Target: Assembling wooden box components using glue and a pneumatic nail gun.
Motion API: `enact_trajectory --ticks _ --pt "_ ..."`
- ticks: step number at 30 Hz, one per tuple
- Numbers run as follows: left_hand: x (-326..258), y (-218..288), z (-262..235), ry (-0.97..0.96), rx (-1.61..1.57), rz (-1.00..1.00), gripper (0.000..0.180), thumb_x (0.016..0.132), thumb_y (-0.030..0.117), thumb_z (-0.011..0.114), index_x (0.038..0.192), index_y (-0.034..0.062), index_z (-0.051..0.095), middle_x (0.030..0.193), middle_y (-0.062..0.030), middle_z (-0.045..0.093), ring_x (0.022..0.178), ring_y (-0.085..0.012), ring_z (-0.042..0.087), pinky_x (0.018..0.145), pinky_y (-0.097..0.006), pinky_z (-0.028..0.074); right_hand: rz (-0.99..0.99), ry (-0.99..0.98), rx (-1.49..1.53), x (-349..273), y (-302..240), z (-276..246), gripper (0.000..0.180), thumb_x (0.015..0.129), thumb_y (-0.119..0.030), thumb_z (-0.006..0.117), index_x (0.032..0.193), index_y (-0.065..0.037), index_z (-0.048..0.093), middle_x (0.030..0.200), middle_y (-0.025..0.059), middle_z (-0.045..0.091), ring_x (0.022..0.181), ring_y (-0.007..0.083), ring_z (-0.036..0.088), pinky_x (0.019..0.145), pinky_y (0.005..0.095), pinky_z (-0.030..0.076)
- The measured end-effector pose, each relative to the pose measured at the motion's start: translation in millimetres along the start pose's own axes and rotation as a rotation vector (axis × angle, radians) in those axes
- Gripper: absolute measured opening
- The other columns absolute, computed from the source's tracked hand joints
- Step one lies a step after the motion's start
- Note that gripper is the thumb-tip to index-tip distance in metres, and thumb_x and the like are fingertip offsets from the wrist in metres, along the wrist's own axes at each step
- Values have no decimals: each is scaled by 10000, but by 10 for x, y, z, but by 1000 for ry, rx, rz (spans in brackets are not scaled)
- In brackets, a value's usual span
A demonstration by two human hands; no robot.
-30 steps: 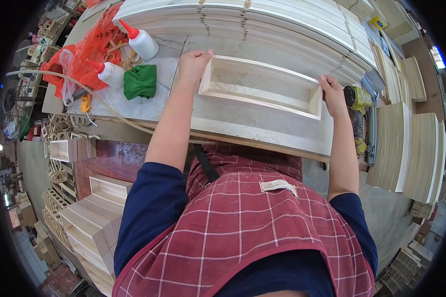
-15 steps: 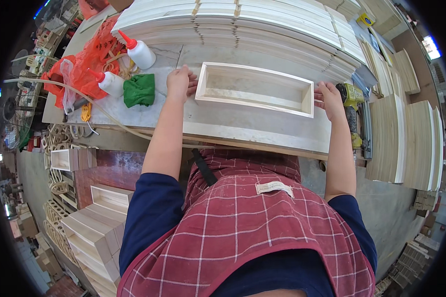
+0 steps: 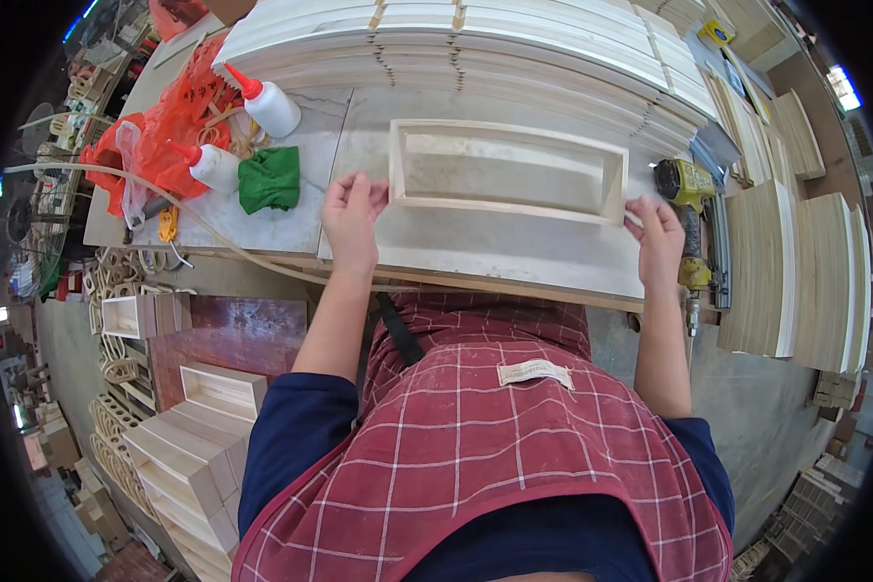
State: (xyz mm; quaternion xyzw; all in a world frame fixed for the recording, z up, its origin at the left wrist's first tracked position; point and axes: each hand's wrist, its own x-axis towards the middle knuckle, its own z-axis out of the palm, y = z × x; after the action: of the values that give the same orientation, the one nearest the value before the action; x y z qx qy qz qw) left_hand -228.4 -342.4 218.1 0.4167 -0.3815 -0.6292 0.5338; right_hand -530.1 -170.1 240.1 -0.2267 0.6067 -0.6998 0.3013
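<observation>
A long rectangular pale wooden frame lies across the worktable in front of me. My left hand is at its left end, the fingers curled and the fingertips against the wood. At the near right corner, my right hand pinches the frame's end between thumb and fingers. The inside of the frame shows a greyish surface; whether it has a bottom panel I cannot tell.
Stacked wooden boards line the back. At right are a yellow-green air tool and upright boards. Two glue bottles, a green cloth and a hose lie left; finished boxes stand lower left.
Both hands have shifted nearer to me, with fingers more curled at the frame's ends. The frame has turned slightly, its right end swinging a little away and to the right.
</observation>
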Motion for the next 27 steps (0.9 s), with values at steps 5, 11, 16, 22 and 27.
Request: enact_trajectory --ticks 5,11,16,22,27 --pt "36 29 34 -11 19 -41 158 839 129 503 936 6 482 840 -108 575 747 -170 589 672 -291 492 72 -18 -16 26 147 -125 151 823 -159 555 809 -8 550 830 64 581 779 147 564 713 291 476" --pt "223 197 73 -166 237 -139 216 803 172 567 928 7 504 833 -60 552 686 -136 572 610 -236 477 179 19 -93 117 -9 -205 143 794 -192 592 815 -64 532 759 18 547 683 95 522 598 238 458" --pt "168 199 -48 -229 483 -223 204 763 189 631 851 44 517 720 -13 528 549 -77 485 532 -200 416 246 -5 -20 151 -32 -283 139 795 -215 589 757 -114 502 633 -34 462 549 61 435 481 201 378" --pt "180 75 -28 -372 349 -286 194 750 170 651 797 61 497 656 3 510 534 -73 476 522 -205 401 342 -78 81 94 -50 -242 151 782 -193 608 740 -111 488 620 -29 456 530 76 424 473 206 354" --pt "144 44 -80 -344 305 -279 154 775 161 620 803 68 501 676 3 511 567 -78 484 529 -213 408 297 -97 35 104 -47 -191 178 758 -205 636 713 -107 494 590 -33 469 494 51 424 460 181 356"
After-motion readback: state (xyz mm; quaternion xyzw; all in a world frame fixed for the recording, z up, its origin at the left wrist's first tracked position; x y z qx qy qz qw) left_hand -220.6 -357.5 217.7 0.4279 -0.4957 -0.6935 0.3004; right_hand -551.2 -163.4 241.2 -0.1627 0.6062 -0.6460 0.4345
